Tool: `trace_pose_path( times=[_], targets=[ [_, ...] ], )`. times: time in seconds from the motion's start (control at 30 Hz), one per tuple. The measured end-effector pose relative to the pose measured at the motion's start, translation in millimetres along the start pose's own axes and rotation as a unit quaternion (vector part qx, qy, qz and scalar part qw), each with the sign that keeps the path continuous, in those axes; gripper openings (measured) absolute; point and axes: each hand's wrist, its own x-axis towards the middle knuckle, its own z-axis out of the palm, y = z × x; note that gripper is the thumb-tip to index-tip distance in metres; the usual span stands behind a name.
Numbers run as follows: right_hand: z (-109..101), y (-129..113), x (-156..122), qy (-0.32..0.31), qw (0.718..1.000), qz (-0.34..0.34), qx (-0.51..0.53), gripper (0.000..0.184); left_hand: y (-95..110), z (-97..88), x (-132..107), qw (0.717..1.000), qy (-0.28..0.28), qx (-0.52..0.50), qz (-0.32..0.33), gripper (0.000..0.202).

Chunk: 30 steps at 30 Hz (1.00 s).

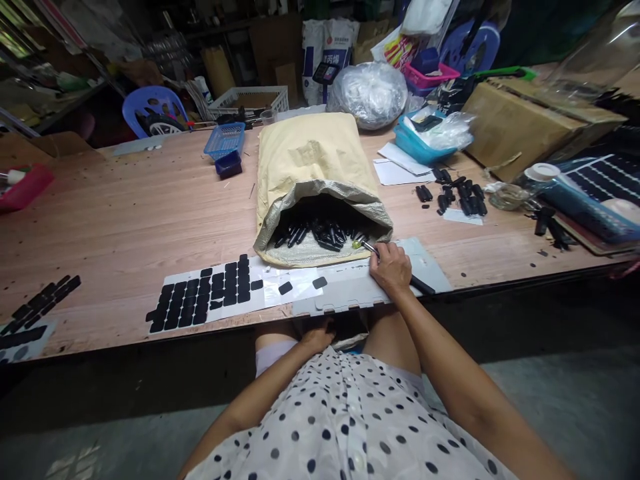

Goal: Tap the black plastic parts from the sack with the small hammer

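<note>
I am clasping a slim metal tool with a black handle point(423, 285) in my right grip point(391, 270), just right of the frame's centre; its yellow-green end is pointing into a tan, silver-lined sack point(310, 153). A straying tip could be snagging the lining; a slumping sack could be spilling its glossy black elongated pieces point(330, 235). The tool is looking straight, its shaft gleaming. My left grip point(317, 339) is lying lower centre, possibly holding something; I cannot tell.

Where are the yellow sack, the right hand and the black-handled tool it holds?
Yellow sack point(314, 155): head view, on its outer upper side.
Right hand point(391, 271): head view, on its back.
Black-handled tool point(423, 285): head view, on the handle beyond the hand.
</note>
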Motion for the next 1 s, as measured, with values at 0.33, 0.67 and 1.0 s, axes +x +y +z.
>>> trace_pose_path(
  times=[0.33, 0.67, 1.0],
  targets=[
    [1, 0, -1, -0.006, 1.000, -0.003, -0.012, 0.024, 59, -97.1, 2, 0.956, -0.027, -0.046, 0.287, 0.030],
    [6, 0, -1, 0.019, 1.000, -0.013, -0.010, 0.021, 87, -138.3, 84, 0.900, 0.266, 0.259, 0.227, 0.020],
    [11, 0, -2, 0.023, 1.000, -0.002, 0.005, 0.021, 72, -111.1, 44, 0.912, 0.234, 0.202, 0.271, 0.011]
  ],
)
